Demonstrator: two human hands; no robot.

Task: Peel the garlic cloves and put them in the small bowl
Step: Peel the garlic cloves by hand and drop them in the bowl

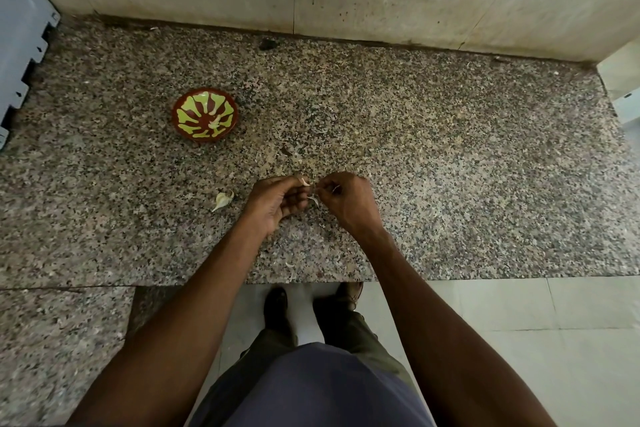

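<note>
A small red-brown bowl (205,113) with a yellow-green pattern stands on the granite counter at the left; a pale clove seems to lie inside it. My left hand (277,199) holds a garlic clove (305,182) between thumb and fingers above the counter's middle. Close against it, my right hand (346,201) pinches a thin strip of white skin (314,199) that hangs between the two hands. An unpeeled clove (222,200) lies on the counter just left of my left hand.
Bits of garlic skin (289,264) lie near the speckled granite counter's (450,166) front edge. A tiled wall rises behind the counter. A grey metal panel (17,55) stands at the far left, a white box (627,107) at the far right.
</note>
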